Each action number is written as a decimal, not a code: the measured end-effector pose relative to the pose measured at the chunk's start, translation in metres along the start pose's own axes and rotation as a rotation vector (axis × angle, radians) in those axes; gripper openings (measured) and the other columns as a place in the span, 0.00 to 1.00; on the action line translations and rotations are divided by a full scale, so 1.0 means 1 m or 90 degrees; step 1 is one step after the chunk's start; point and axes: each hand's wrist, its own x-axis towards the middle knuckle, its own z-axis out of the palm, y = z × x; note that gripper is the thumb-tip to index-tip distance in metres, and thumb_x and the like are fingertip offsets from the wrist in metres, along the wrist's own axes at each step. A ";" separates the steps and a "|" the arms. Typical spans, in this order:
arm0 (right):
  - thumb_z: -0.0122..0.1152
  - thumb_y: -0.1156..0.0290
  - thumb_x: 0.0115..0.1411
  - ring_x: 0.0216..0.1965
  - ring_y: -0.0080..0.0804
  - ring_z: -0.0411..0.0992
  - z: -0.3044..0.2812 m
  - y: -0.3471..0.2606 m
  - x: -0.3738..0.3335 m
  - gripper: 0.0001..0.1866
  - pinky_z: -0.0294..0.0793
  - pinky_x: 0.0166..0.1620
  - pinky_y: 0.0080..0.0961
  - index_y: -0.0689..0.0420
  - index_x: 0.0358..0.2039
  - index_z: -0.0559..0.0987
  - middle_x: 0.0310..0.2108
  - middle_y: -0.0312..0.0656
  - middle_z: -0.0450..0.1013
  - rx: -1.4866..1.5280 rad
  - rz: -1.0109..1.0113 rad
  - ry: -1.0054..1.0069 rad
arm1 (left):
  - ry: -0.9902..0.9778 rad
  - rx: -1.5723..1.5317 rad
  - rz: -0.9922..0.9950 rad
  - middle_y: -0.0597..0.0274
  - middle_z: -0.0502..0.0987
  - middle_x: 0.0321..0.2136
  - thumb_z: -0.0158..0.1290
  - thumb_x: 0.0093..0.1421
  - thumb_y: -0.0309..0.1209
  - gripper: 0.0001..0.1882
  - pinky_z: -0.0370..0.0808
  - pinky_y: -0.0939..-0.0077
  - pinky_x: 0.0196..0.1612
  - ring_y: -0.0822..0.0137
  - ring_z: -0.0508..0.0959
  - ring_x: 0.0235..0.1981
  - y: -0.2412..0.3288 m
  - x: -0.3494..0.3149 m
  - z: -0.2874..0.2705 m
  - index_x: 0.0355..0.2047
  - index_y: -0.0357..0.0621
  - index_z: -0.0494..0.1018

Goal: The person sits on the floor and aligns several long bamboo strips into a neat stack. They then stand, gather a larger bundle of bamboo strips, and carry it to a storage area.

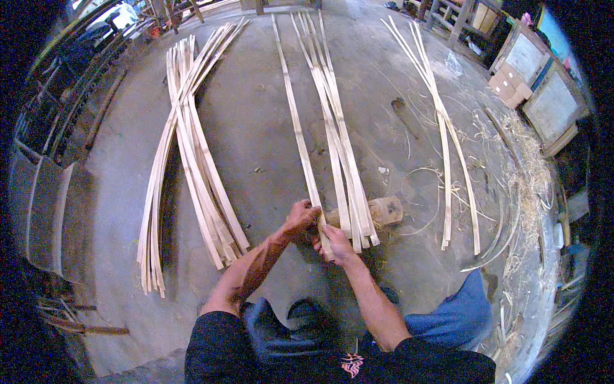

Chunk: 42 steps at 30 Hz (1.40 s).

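Both my hands grip the near end of one long, pale bamboo strip, which stretches away across the floor. My left hand is closed on it a little farther up. Closer to me, my right hand pinches the strip near its tip, thumb on top; its other fingers are partly hidden beneath. Just to the right lies a bundle of several similar strips, their near ends resting across a short bamboo log. The log's left part is mostly covered by the strips and my hands.
On the left, several strips lie in a crossed pile. Two or three more strips cross at the right. Beyond them, thin shavings are heaped along the floor near a cardboard box and framed panels.
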 end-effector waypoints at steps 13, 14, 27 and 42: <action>0.54 0.73 0.46 0.36 0.46 0.64 -0.013 -0.040 -0.002 0.14 0.65 0.39 0.36 0.64 0.34 0.70 0.33 0.50 0.65 -0.799 -0.448 0.447 | 0.054 0.461 0.116 0.44 0.65 0.41 0.54 0.44 0.37 0.34 0.64 0.59 0.46 0.47 0.65 0.44 -0.020 0.000 -0.004 0.51 0.39 0.56; 0.56 0.72 0.44 0.38 0.46 0.63 -0.018 -0.041 0.000 0.15 0.64 0.41 0.37 0.64 0.33 0.70 0.35 0.50 0.64 -0.847 -0.467 0.482 | 0.077 0.495 0.131 0.44 0.64 0.43 0.54 0.44 0.38 0.35 0.62 0.57 0.47 0.47 0.63 0.45 -0.015 -0.001 -0.002 0.51 0.39 0.55; 0.59 0.71 0.41 0.41 0.45 0.62 -0.046 -0.028 0.016 0.20 0.62 0.43 0.38 0.59 0.38 0.72 0.35 0.47 0.64 -0.899 -0.435 0.587 | 0.094 0.457 0.117 0.46 0.64 0.43 0.52 0.45 0.45 0.40 0.60 0.50 0.45 0.48 0.63 0.45 -0.016 -0.009 0.005 0.53 0.38 0.49; 0.51 0.77 0.40 0.39 0.49 0.64 -0.072 -0.046 0.008 0.15 0.63 0.42 0.37 0.59 0.34 0.73 0.33 0.51 0.67 -0.740 -0.301 0.519 | 0.108 0.440 0.119 0.45 0.64 0.40 0.54 0.43 0.44 0.40 0.60 0.49 0.45 0.48 0.62 0.46 -0.007 -0.020 0.002 0.52 0.38 0.52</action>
